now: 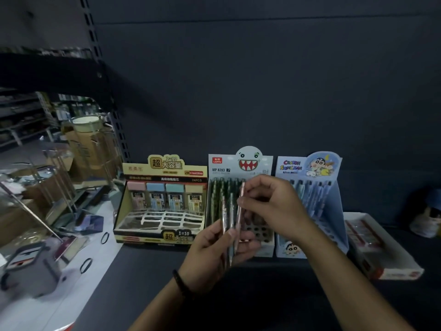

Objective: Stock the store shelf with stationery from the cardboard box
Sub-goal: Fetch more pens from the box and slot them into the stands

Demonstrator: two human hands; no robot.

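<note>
My left hand (216,253) grips a small bunch of mechanical pencils (228,219), held upright in front of the shelf. My right hand (267,206) pinches one pink pencil (240,206) from that bunch near its top. Right behind both hands stands the pencil display box with a toothy ghost face (241,163). Its back rows hold several green pencils and its front holes look unfilled. The dark shelf (262,287) carries this box.
A yellow lead-refill display box (162,201) stands to the left and a blue cartoon pencil display (312,204) to the right. A flat white box (381,247) lies at far right. Cardboard boxes and wire racks (78,149) crowd the floor at left.
</note>
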